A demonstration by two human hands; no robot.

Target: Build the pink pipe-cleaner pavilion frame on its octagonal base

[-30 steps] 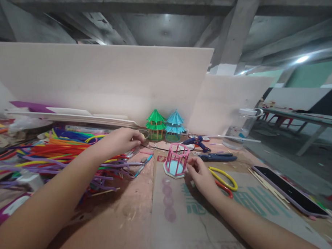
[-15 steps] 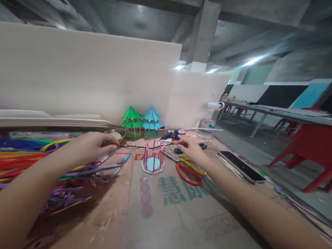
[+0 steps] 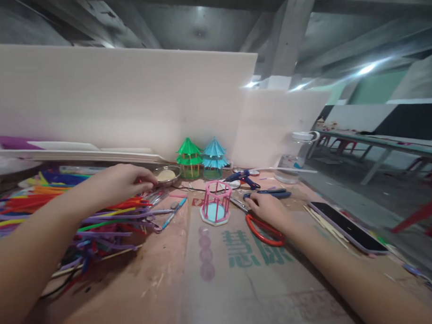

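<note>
On the cardboard sheet [image 3: 218,294] in the middle of the table stands a small pink openwork model [image 3: 217,197], upright on a pale blue base [image 3: 215,213], between the two hands and touched by neither. To its left, the left hand [image 3: 135,180] hangs over the far edge of a heap of fuzzy coloured stems [image 3: 100,224], its fingers bent and only a narrow gap showing between thumb and fingertips; whether anything is pinched there cannot be told. Just beyond those fingertips sits a clear bowl [image 3: 171,182] with a beige piece [image 3: 166,175] inside. On the right, the right hand [image 3: 267,208] lies low with its fingers curled over red-handled scissors [image 3: 249,224], near the dark blue handles of a tool [image 3: 278,194]; the view does not show whether it grips either. A blue pen [image 3: 174,212] lies left of the pink model. On the far side, a green tiered model [image 3: 189,158] and a light blue one [image 3: 214,157] stand side by side, with a dark blue glue gun [image 3: 238,176] to their right. Farther right are a clear bottle [image 3: 292,160], thin wooden sticks [image 3: 325,228] and a phone [image 3: 346,227].
</note>
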